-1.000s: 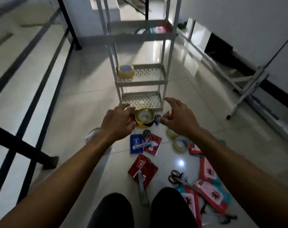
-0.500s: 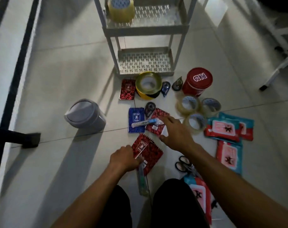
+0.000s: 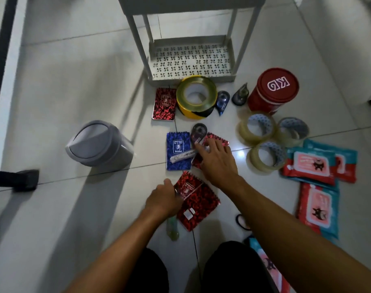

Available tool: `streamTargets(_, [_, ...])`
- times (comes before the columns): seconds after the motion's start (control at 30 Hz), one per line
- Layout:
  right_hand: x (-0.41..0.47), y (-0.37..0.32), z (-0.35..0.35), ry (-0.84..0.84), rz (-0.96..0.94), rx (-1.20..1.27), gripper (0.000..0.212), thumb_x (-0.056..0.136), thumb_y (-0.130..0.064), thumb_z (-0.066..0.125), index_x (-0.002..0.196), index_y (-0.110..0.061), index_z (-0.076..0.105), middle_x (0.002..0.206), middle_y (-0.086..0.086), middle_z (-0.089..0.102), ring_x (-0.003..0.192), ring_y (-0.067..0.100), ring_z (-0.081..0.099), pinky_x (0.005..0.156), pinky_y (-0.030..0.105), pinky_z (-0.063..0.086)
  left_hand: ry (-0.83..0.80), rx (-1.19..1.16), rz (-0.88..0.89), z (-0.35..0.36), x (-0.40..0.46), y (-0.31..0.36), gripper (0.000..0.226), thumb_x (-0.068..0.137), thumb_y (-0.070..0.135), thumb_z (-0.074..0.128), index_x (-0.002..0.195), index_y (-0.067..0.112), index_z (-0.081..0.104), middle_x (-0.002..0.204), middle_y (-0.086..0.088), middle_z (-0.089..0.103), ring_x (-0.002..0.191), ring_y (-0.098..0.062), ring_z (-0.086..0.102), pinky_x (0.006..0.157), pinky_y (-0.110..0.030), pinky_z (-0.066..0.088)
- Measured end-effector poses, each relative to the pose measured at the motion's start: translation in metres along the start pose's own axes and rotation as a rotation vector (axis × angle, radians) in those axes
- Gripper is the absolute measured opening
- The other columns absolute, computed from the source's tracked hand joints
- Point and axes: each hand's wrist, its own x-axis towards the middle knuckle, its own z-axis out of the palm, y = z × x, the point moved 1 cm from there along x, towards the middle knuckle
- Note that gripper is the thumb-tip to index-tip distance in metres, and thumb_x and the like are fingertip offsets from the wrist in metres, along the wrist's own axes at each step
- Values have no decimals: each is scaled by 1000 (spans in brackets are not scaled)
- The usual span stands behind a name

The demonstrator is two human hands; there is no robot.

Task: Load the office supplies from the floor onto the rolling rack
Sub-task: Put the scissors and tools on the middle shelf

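Pale tiled floor (image 3: 64, 81) carries everything; at twelve o'clock the rolling rack (image 3: 193, 60) stands on it; just below lie a yellow-black tape roll (image 3: 196, 97) and a red notepad (image 3: 164, 104); at two o'clock a red tin (image 3: 272, 92); at three o'clock clear tape rolls (image 3: 256, 129) and what look like wipe packs (image 3: 311, 166); at nine o'clock a grey swing-lid bin (image 3: 97, 143); centre, a blue notepad (image 3: 178, 150).

Red tin (image 3: 272, 92), blue notebook (image 3: 178, 151), yellow-black tape (image 3: 196, 97)
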Motion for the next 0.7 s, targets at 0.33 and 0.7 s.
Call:
streamTargets(0.33, [-5, -17, 6, -104, 104, 309, 41, 94, -21, 60, 129, -6, 46, 128, 16, 43, 103, 27, 51, 83, 32, 48, 152, -582, 3, -56, 11, 4, 35, 83, 46, 69, 92, 17, 53, 90, -8, 68, 65, -18, 69, 52, -29, 58])
streamTargets(0.7, [0, -28, -84, -99, 77, 717, 94, 76, -61, 70, 150, -29, 22, 143, 7, 34, 127, 24, 41, 96, 27, 35, 292, -1003, 64, -130, 1, 51, 31, 85, 41, 69, 97, 13, 61, 96, -15, 70, 83, -33, 71, 71, -47, 60])
